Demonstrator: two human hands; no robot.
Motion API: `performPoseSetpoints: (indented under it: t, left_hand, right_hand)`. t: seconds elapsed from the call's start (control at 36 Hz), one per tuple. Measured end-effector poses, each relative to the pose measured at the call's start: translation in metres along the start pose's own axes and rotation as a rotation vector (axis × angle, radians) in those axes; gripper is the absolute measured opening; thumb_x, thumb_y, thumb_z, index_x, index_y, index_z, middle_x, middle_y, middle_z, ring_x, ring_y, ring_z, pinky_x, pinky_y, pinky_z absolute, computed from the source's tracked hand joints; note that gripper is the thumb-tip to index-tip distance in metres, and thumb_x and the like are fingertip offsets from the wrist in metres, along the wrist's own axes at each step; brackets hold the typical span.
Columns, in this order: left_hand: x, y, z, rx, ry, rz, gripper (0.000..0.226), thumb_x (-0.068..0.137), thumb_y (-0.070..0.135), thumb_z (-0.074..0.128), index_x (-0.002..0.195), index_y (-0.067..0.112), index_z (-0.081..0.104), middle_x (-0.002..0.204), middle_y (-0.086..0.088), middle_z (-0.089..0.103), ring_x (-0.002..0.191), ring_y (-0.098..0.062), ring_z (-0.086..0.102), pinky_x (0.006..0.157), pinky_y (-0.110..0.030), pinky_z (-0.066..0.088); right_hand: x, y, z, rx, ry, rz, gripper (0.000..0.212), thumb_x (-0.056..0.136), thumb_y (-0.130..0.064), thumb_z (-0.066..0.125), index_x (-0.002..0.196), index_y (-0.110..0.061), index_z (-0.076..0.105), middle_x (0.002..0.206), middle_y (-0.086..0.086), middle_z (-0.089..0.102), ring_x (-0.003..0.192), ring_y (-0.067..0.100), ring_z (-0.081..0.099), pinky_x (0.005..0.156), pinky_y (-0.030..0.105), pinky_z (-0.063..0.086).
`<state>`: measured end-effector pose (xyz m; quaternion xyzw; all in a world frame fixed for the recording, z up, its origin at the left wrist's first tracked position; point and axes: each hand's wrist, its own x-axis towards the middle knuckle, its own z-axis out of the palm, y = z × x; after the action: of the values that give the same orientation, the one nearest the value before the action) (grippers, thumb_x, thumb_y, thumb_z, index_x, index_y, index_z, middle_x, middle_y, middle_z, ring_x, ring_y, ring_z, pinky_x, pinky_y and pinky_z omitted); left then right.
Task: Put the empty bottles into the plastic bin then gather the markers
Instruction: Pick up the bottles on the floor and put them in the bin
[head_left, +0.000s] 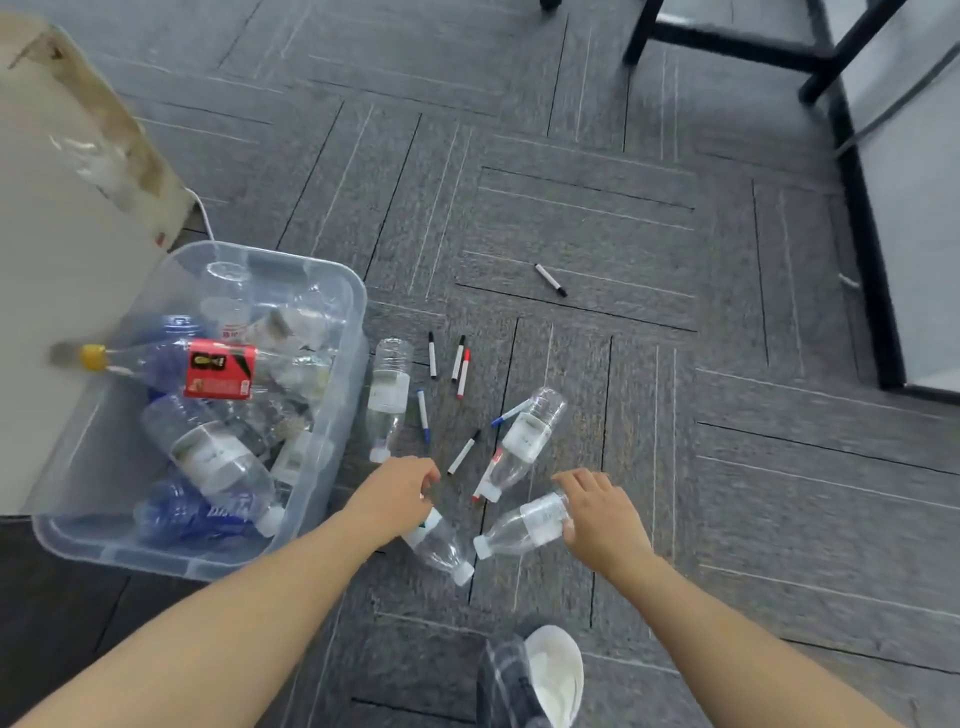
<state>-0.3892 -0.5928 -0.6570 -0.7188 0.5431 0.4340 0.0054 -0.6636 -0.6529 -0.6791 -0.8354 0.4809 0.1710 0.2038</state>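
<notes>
A clear plastic bin (349, 332) at the left holds several empty bottles, one with a red label (221, 369). Several clear bottles lie on the carpet: one beside the bin (388, 397), one in the middle (524, 441), one under my left hand (441, 545), and one at my right hand (524, 525). My left hand (397, 493) curls over the base of its bottle. My right hand (597, 514) closes around the base of the other. Several markers (461, 366) lie scattered between the bottles, and one black marker (550, 280) lies farther off.
A cardboard box (78, 171) stands behind the bin at the left. Black furniture legs (857, 171) run along the upper right. My shoe and trouser leg (545, 680) show at the bottom. Grey carpet tiles cover the floor.
</notes>
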Motion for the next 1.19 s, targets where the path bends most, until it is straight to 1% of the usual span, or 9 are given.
performPoseSetpoints:
  t: [0.11, 0.31, 0.42, 0.5, 0.67, 0.78, 0.92, 1.08, 1.19]
  left_hand:
    - [0.016, -0.021, 0.021, 0.043, -0.047, -0.024, 0.036, 0.086, 0.013, 0.057, 0.121, 0.019, 0.06, 0.117, 0.002, 0.061, 0.112, -0.019, 0.054, 0.096, -0.032, 0.045]
    - [0.032, -0.043, 0.037, -0.021, -0.011, -0.014, 0.037, 0.088, 0.013, 0.057, 0.125, 0.018, 0.06, 0.118, 0.002, 0.06, 0.108, -0.015, 0.053, 0.092, -0.025, 0.043]
    - [0.04, -0.049, 0.038, 0.015, -0.006, 0.045, 0.039, 0.087, 0.018, 0.061, 0.125, 0.021, 0.059, 0.119, 0.004, 0.059, 0.112, -0.015, 0.05, 0.097, -0.029, 0.042]
    - [0.048, -0.051, 0.039, 0.136, -0.048, 0.139, 0.045, 0.084, 0.028, 0.065, 0.128, 0.025, 0.055, 0.123, 0.007, 0.058, 0.115, -0.017, 0.046, 0.1, -0.03, 0.039]
    - [0.057, -0.052, 0.06, 0.521, -0.232, 0.221, 0.085, 0.071, 0.049, 0.078, 0.143, 0.032, 0.037, 0.14, 0.01, 0.044, 0.133, -0.02, 0.031, 0.112, -0.039, 0.027]
    - [0.057, -0.057, 0.079, 0.657, -0.157, 0.242, 0.066, 0.083, 0.029, 0.069, 0.141, 0.03, 0.038, 0.14, 0.006, 0.044, 0.131, -0.021, 0.034, 0.113, -0.039, 0.021]
    - [0.051, -0.053, 0.081, 0.595, -0.06, 0.187, 0.051, 0.085, 0.016, 0.057, 0.134, 0.023, 0.046, 0.132, 0.002, 0.051, 0.121, -0.024, 0.044, 0.109, -0.039, 0.03]
    - [0.036, -0.017, 0.037, 0.446, 0.017, 0.178, 0.047, 0.082, 0.03, 0.059, 0.128, 0.022, 0.052, 0.119, 0.002, 0.059, 0.109, -0.025, 0.049, 0.093, -0.038, 0.042]
    - [0.003, 0.02, -0.019, 0.314, 0.07, 0.193, 0.067, 0.076, 0.046, 0.07, 0.136, 0.025, 0.048, 0.125, 0.005, 0.057, 0.117, -0.024, 0.047, 0.098, -0.039, 0.043]
  right_hand:
    - [0.015, 0.006, 0.034, -0.048, -0.042, -0.058, 0.062, 0.081, -0.018, 0.061, 0.14, -0.019, 0.041, 0.136, 0.001, 0.047, 0.125, 0.026, 0.044, 0.099, 0.037, 0.039]
    - [0.037, 0.002, 0.073, -0.172, -0.148, -0.075, 0.069, 0.082, -0.012, 0.059, 0.144, -0.019, 0.03, 0.144, 0.002, 0.036, 0.136, 0.026, 0.029, 0.109, 0.041, 0.027]
    - [0.046, 0.0, 0.081, -0.188, -0.176, -0.05, 0.067, 0.08, -0.013, 0.062, 0.139, -0.021, 0.033, 0.14, 0.001, 0.039, 0.132, 0.025, 0.032, 0.113, 0.043, 0.021]
    - [0.051, 0.004, 0.079, -0.175, -0.172, -0.056, 0.069, 0.077, -0.02, 0.069, 0.137, -0.024, 0.034, 0.136, -0.002, 0.043, 0.129, 0.023, 0.037, 0.112, 0.043, 0.023]
    - [0.035, 0.024, 0.061, -0.129, -0.037, -0.093, 0.072, 0.074, -0.025, 0.072, 0.138, -0.026, 0.04, 0.135, -0.008, 0.049, 0.129, 0.017, 0.041, 0.114, 0.042, 0.024]
    - [0.022, 0.035, 0.054, -0.109, 0.008, -0.062, 0.071, 0.073, -0.023, 0.071, 0.138, -0.027, 0.043, 0.135, -0.01, 0.05, 0.129, 0.013, 0.042, 0.113, 0.04, 0.025]
    - [0.017, 0.032, 0.035, -0.078, 0.041, -0.051, 0.072, 0.073, -0.033, 0.075, 0.137, -0.027, 0.043, 0.134, -0.009, 0.051, 0.127, 0.014, 0.042, 0.112, 0.037, 0.021]
    - [0.025, 0.01, -0.02, -0.026, 0.177, 0.016, 0.067, 0.073, -0.031, 0.073, 0.133, -0.026, 0.045, 0.129, -0.005, 0.053, 0.124, 0.019, 0.044, 0.108, 0.038, 0.022]
    - [0.028, -0.006, -0.071, 0.124, 0.34, 0.165, 0.06, 0.074, -0.031, 0.071, 0.129, -0.024, 0.048, 0.12, 0.0, 0.055, 0.115, 0.025, 0.046, 0.099, 0.043, 0.027]
